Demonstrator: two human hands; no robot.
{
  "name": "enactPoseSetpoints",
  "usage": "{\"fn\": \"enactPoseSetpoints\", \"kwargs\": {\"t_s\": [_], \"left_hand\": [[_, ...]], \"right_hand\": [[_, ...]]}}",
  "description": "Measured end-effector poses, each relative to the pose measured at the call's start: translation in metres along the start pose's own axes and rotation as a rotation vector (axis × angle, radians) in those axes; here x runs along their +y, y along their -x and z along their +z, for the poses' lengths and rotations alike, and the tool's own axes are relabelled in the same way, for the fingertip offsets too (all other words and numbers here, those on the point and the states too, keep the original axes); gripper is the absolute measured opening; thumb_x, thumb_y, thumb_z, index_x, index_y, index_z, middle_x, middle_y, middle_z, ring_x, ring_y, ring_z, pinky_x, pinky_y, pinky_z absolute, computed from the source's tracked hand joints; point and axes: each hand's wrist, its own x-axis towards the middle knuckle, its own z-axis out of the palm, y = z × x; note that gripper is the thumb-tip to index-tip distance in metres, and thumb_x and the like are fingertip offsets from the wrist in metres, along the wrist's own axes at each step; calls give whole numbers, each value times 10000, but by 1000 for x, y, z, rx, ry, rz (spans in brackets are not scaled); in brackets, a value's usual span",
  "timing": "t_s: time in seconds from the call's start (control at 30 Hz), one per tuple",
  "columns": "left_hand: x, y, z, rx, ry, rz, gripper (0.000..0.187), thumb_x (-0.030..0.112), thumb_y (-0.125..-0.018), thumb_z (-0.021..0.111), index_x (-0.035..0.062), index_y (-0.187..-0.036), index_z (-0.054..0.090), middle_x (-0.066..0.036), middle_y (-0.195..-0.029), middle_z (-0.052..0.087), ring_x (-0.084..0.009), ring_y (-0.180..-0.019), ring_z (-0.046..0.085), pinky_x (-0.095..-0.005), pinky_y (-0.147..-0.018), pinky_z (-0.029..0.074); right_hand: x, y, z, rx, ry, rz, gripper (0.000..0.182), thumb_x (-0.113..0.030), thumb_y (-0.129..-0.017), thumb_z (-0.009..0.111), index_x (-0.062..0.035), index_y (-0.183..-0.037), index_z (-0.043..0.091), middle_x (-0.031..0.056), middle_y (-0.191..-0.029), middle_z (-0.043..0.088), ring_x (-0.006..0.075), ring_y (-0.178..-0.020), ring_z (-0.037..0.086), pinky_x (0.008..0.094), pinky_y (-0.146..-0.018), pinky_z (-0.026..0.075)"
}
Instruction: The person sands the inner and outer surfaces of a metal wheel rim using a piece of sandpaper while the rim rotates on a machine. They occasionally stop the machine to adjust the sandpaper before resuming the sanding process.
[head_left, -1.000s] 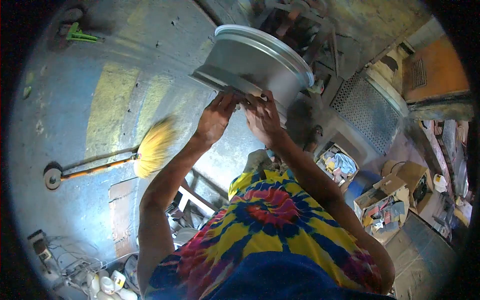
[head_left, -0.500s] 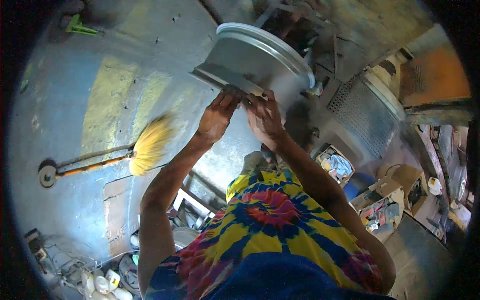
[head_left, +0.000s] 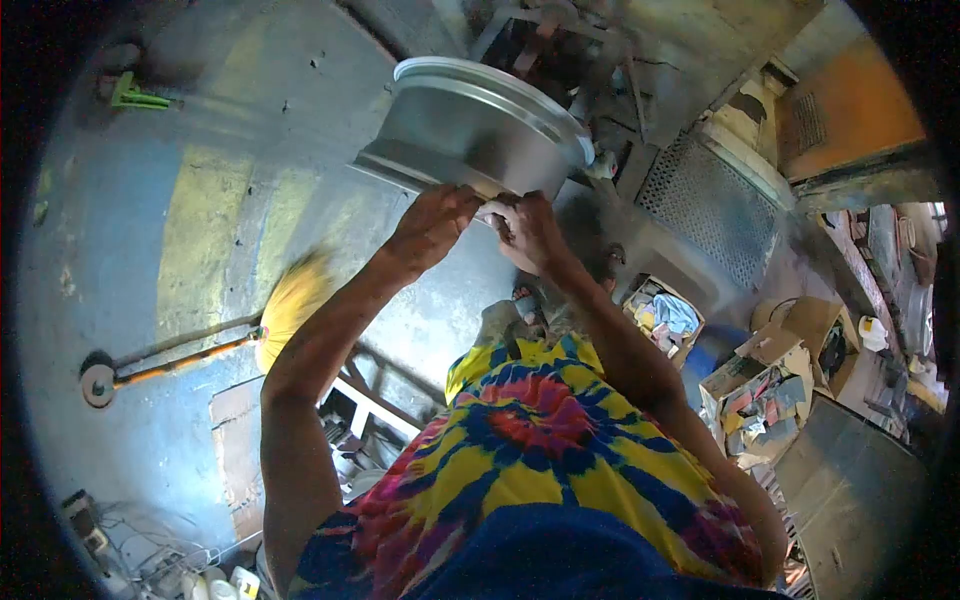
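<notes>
A silver wheel rim (head_left: pixel 470 125) is tilted in front of me, with its lower lip toward my hands. My left hand (head_left: pixel 435 228) is closed, its fingers curled at that lip. Close on its right, my right hand (head_left: pixel 532 235) is closed too, with thumb and fingers pinched together. Between the two hands shows a small pale piece (head_left: pixel 486 194), too little visible to name. Fingers cover whatever else they grip.
A broom (head_left: pixel 292 305) and a disc-ended rod (head_left: pixel 185 360) lie on the floor at left. Cardboard boxes (head_left: pixel 755 400) with scraps stand at right, near a perforated metal panel (head_left: pixel 710 205). A green tool (head_left: pixel 138 95) lies at upper left.
The wheel rim appears shifted left and slightly down in view. My hands have gone from spread along its lip to curled and pinching close together.
</notes>
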Motion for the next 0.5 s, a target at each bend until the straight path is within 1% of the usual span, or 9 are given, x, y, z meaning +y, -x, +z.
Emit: {"fn": "enactPoseSetpoints", "kwargs": {"t_s": [0.07, 0.1, 0.17, 0.2, 0.27, 0.33, 0.4, 0.47, 0.5], "left_hand": [[9, -2, 7, 146, 147, -27, 257, 73, -823, 540, 2, -1063, 598, -136, -1073, 584, -290, -997, 565, -374, -858, 492], [18, -3, 1, 140, 145, -23, 257, 73, -823, 540, 2, -1063, 598, -136, -1073, 584, -290, -997, 565, -374, -858, 492], [44, -2, -16, 141, 669, -257, 181, 73, -803, 563, 15, -965, 618, -137, -969, 581, -268, -911, 580, -392, -760, 497], [51, 2, -8, 135, 670, -253, 181, 73, -803, 563, 15, -965, 618, -137, -969, 581, -268, -911, 580, -392, -760, 497], [68, 13, 18, -125, -18, -78, 114, 83, -775, 585, 38, -869, 633, -138, -893, 579, -251, -868, 595, -390, -701, 493], [106, 12, 26, -315, -87, -52, 91, 81, -815, 564, 40, -876, 617, -111, -887, 570, -248, -877, 595, -376, -742, 524], [131, 3, 30, -397, -9, -12, 132, 95, -785, 577, 35, -892, 625, -104, -922, 590, -250, -906, 601, -364, -736, 534], [143, -2, 56, -263, 71, -33, 168, 100, -775, 590, 27, -923, 623, -115, -955, 589, -264, -949, 597, -367, -799, 531], [151, -10, 58, -265, 78, -49, 168, 100, -775, 590, 27, -923, 623, -115, -955, 589, -264, -949, 597, -367, -799, 531]], "right_hand": [[-12, -2, -17, -214, 3, 100, 266, -95, -760, 654, -115, -1025, 653, 102, -937, 665, 319, -845, 598, 459, -865, 390], [-12, 2, -18, -208, 0, 104, 266, -95, -760, 654, -115, -1025, 653, 102, -937, 665, 319, -845, 598, 459, -865, 390], [-10, 11, -17, -184, 12, 101, 276, -107, -764, 662, -126, -1039, 659, 98, -981, 659, 308, -900, 601, 479, -900, 377], [-9, 22, -22, -181, 12, 107, 276, -107, -764, 662, -126, -1039, 659, 98, -981, 659, 308, -900, 601, 479, -900, 377], [-14, 60, -41, -240, 123, -1, 300, -104, -780, 644, -140, -1077, 664, 93, -1008, 650, 301, -943, 598, 486, -923, 368], [-31, 88, -70, -319, 79, 89, 301, -99, -787, 635, -136, -1084, 662, 104, -1020, 646, 302, -969, 594, 489, -951, 356], [-39, 111, -87, -409, 27, 187, 302, -93, -795, 625, -133, -1092, 661, 115, -1031, 642, 303, -996, 591, 492, -979, 343], [-35, 126, -102, -342, -33, 343, 279, -94, -821, 602, -109, -1093, 665, 140, -1015, 646, 330, -989, 599, 486, -965, 392], [-30, 133, -106, -357, -41, 338, 279, -94, -821, 602, -109, -1093, 665, 140, -1015, 646, 330, -989, 599, 486, -965, 392]]}}
